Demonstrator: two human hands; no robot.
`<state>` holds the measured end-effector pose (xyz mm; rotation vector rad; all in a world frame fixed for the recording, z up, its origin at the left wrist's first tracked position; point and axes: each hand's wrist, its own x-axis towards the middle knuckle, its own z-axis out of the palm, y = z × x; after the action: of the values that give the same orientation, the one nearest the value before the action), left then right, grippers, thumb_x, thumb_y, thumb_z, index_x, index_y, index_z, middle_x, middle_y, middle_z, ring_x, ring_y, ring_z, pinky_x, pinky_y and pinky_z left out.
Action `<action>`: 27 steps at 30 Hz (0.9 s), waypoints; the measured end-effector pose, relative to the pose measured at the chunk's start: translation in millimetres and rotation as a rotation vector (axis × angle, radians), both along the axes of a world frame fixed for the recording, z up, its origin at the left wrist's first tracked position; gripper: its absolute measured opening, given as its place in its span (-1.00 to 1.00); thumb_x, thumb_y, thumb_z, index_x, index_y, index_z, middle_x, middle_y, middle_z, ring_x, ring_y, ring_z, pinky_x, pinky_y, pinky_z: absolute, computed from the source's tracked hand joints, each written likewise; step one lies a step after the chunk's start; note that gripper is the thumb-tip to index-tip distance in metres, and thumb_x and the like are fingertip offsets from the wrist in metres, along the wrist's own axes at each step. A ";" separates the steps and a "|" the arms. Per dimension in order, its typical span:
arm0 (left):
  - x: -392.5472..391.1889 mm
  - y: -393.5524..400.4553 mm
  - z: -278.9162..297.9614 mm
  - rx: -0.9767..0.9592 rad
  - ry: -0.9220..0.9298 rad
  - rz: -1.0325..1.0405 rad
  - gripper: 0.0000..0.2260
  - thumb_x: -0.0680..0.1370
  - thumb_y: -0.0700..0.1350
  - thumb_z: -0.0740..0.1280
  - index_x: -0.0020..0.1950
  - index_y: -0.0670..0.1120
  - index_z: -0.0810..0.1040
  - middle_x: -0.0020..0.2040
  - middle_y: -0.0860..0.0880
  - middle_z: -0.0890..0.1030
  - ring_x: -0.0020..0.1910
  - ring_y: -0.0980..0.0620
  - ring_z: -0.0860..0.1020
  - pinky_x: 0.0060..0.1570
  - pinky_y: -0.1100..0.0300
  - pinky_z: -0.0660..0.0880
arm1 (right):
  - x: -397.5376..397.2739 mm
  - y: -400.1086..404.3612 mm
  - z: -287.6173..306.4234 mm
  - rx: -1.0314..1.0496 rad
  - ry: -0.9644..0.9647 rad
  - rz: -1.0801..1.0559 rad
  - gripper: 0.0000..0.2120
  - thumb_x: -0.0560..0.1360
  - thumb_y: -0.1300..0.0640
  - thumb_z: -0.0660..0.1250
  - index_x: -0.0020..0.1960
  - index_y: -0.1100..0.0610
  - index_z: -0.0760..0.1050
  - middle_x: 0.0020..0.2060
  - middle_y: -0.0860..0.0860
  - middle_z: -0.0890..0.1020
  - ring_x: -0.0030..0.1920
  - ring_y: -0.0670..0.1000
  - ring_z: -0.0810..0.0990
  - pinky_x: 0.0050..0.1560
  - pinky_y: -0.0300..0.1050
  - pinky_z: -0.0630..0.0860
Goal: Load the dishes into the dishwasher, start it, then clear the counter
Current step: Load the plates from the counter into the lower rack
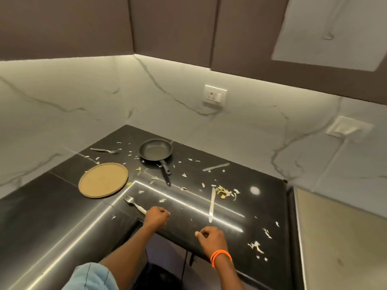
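On the black counter point(62, 206) lie a round brown plate point(103, 180), a black frying pan point(156, 151), a fork point(134, 204) near the front, a second fork point(104, 150) at the back left and a pale knife point(212, 204). My left hand point(157, 216) is curled over the handle end of the near fork, whose tines point away to the left. My right hand point(209, 237), with an orange band at the wrist, rests with curled fingers near the counter's front edge, and I see nothing in it.
Vegetable scraps point(227, 192) are strewn over the counter, thickest right of the knife and at the front right point(255, 245). A pale utensil-like strip point(215, 166) lies behind them. Marble walls with a socket point(215, 96) close the corner. Dark cabinets hang above.
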<state>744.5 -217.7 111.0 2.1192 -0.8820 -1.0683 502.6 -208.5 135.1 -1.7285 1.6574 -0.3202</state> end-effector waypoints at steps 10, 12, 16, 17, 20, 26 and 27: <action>192.5 -18.5 -42.5 0.052 0.015 0.490 -0.80 0.40 -0.07 0.30 -0.28 -0.12 0.67 -0.35 -0.10 0.69 -0.26 -0.17 0.68 -0.10 -0.01 0.67 | 132.3 -53.2 -16.8 0.084 0.095 0.156 -0.40 0.45 -0.19 0.42 0.40 0.09 0.48 0.30 0.05 0.58 0.29 0.05 0.54 0.31 -0.12 0.42; 219.1 -23.5 -62.8 0.091 0.006 0.525 -0.76 0.35 -0.03 0.26 -0.21 -0.12 0.68 -0.22 -0.14 0.71 -0.21 -0.18 0.67 -0.09 -0.03 0.67 | 139.4 -55.8 -16.7 0.117 0.113 0.182 -0.36 0.45 -0.19 0.42 0.43 0.09 0.44 0.34 0.05 0.54 0.34 0.07 0.50 0.34 -0.10 0.40; 246.9 -9.2 -37.8 0.130 -0.015 0.689 -0.68 0.43 0.02 0.37 0.02 -0.19 0.67 -0.04 -0.20 0.69 -0.08 -0.22 0.66 -0.05 0.02 0.61 | 179.7 -67.2 -25.5 0.116 0.211 0.305 -0.34 0.42 -0.27 0.41 0.37 0.11 0.46 0.30 0.06 0.53 0.31 0.09 0.48 0.30 -0.07 0.45; 254.2 -7.5 -35.5 0.123 0.002 0.724 -0.65 0.45 0.02 0.41 0.08 -0.22 0.64 0.01 -0.21 0.68 -0.02 -0.24 0.65 -0.06 0.04 0.58 | 188.2 -70.5 -27.7 0.105 0.249 0.332 -0.32 0.41 -0.30 0.39 0.35 0.13 0.47 0.29 0.06 0.52 0.32 0.10 0.46 0.28 -0.05 0.45; 270.4 -9.2 -37.6 0.086 0.096 0.865 -0.53 0.39 0.04 0.52 0.17 -0.24 0.61 0.11 -0.22 0.66 0.02 -0.26 0.65 -0.02 0.01 0.61 | 203.2 -77.9 -34.0 0.124 0.371 0.400 -0.20 0.41 -0.37 0.34 0.42 0.16 0.39 0.42 0.12 0.40 0.46 0.18 0.30 0.39 0.04 0.37; 285.3 -22.5 -51.8 0.040 0.286 1.136 -0.53 0.36 -0.07 0.56 0.19 -0.22 0.56 -0.01 -0.15 0.60 -0.19 -0.17 0.65 -0.11 -0.10 0.67 | 201.9 -75.9 -44.9 0.162 0.382 0.431 -0.04 0.40 -0.31 0.42 0.59 0.13 0.12 0.60 0.12 0.08 0.60 0.20 -0.04 0.53 0.10 0.17; 288.1 -25.4 -57.6 0.025 0.323 1.159 -0.52 0.37 -0.11 0.54 0.23 -0.21 0.52 0.01 -0.15 0.58 -0.16 -0.18 0.66 -0.09 -0.10 0.67 | 200.2 -75.7 -45.9 0.161 0.378 0.433 -0.01 0.39 -0.30 0.44 0.60 0.12 0.08 0.61 0.12 0.04 0.60 0.20 -0.08 0.54 0.10 0.14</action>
<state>1032.6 -243.1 53.4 1.8836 0.5102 -0.7075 702.9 -284.2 89.1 -2.0473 1.4504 0.3525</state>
